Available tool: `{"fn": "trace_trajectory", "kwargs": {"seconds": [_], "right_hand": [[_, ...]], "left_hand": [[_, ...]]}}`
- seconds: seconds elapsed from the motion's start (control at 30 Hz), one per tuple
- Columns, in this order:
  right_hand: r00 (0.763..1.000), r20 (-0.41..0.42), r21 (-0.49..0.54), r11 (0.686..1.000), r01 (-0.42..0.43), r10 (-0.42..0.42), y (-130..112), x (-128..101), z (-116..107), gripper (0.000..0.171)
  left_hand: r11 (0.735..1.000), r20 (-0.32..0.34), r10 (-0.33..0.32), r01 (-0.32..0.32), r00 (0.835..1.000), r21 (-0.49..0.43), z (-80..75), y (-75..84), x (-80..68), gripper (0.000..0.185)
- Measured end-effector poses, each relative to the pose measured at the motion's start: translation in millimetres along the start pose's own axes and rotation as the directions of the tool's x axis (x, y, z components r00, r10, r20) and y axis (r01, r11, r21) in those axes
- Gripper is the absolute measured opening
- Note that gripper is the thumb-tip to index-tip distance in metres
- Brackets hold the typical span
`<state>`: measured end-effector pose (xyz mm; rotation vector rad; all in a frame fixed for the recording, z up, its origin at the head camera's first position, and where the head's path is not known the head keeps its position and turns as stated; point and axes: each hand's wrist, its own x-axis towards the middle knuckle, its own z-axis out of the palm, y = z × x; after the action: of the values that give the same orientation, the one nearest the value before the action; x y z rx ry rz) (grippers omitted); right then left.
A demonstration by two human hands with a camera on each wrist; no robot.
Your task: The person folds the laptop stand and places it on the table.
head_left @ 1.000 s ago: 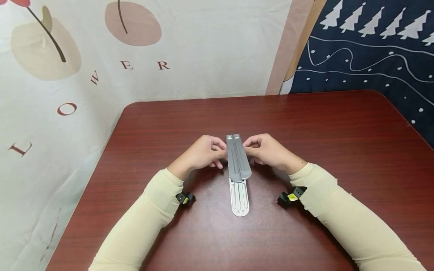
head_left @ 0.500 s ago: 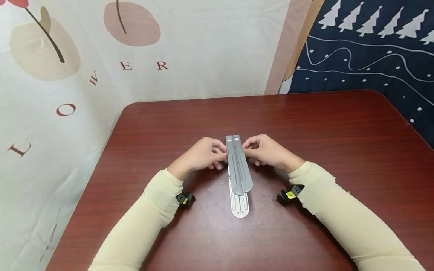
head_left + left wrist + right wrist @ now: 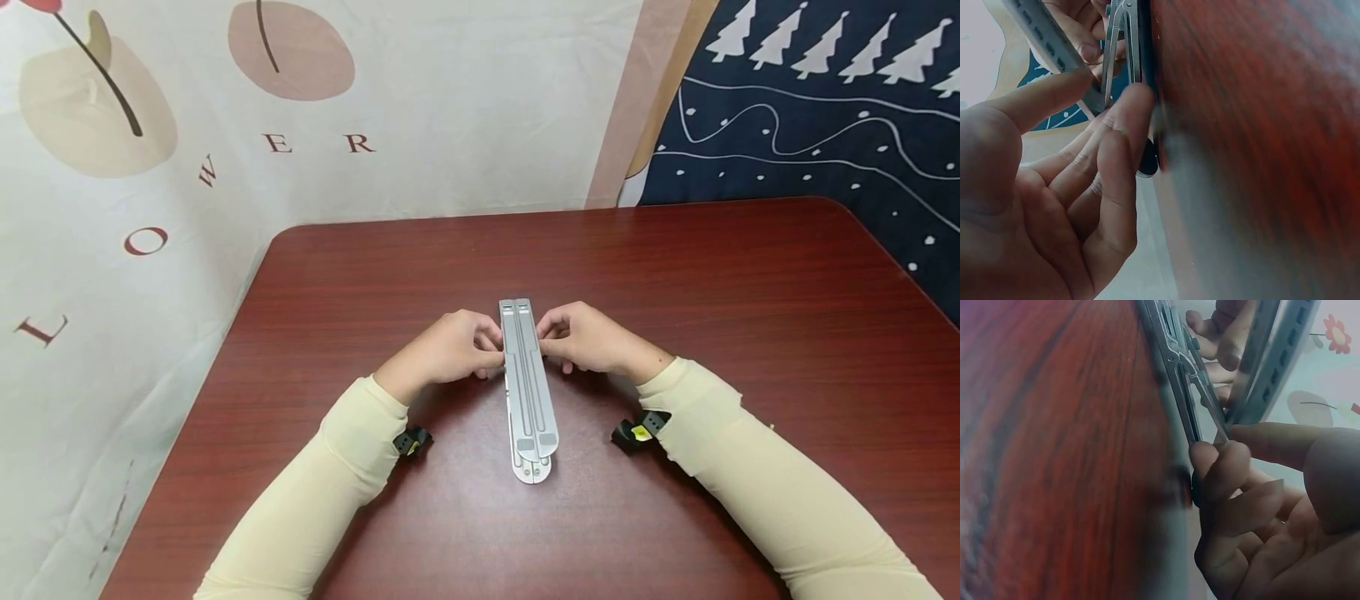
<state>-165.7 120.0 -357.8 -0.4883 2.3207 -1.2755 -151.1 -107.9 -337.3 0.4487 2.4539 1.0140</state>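
Observation:
A silver folding metal stand (image 3: 528, 392) lies lengthwise in the middle of the dark red table (image 3: 675, 275). Its grey upper arms (image 3: 534, 400) are folded down almost flat over the lighter base bars. My left hand (image 3: 487, 352) pinches the stand's left side near its far end, and my right hand (image 3: 553, 343) pinches the right side opposite. In the left wrist view, the thumb and fingers of the left hand (image 3: 1110, 119) close on the stand (image 3: 1124, 37). In the right wrist view, the right hand (image 3: 1235, 447) holds the stand (image 3: 1175, 369) the same way.
A cream cloth printed with letters and flowers (image 3: 225, 167) hangs behind and to the left of the table. A dark blue cloth with white trees (image 3: 810, 108) hangs at the back right. Black wrist mounts (image 3: 410, 440) (image 3: 636, 432) sit under both sleeves.
The grey upper arms have swung down towards me over the base bars, from raised at an angle to nearly flat. Both hands have stayed at the far end.

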Motion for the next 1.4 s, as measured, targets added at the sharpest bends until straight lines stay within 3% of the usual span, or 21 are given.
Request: {"fn": "trace_trajectory", "kwargs": {"seconds": [0.47,0.67,1.03,1.4], "right_hand": [[0.999,0.027,-0.117,0.992,0.042,-0.040,-3.9,-3.6,0.1,0.008],[0.998,0.046,-0.156,0.986,0.051,-0.044,-3.6,-3.6,1.6,0.011],[0.994,0.087,-0.224,0.971,0.088,-0.070,-3.8,-5.1,2.3,0.016],[0.992,0.111,-0.240,0.967,0.084,-0.058,-5.5,-6.1,1.1,0.014]], "left_hand": [[0.988,-0.006,-0.010,0.011,1.000,0.153,0.7,3.8,-3.5,0.019],[0.956,-0.030,-0.026,0.034,0.999,0.292,1.3,5.1,-5.1,0.024],[0.905,-0.046,-0.013,0.032,0.999,0.425,4.6,3.7,-5.4,0.024],[0.897,-0.039,0.006,0.012,0.999,0.442,4.5,4.6,-5.7,0.023]]}}
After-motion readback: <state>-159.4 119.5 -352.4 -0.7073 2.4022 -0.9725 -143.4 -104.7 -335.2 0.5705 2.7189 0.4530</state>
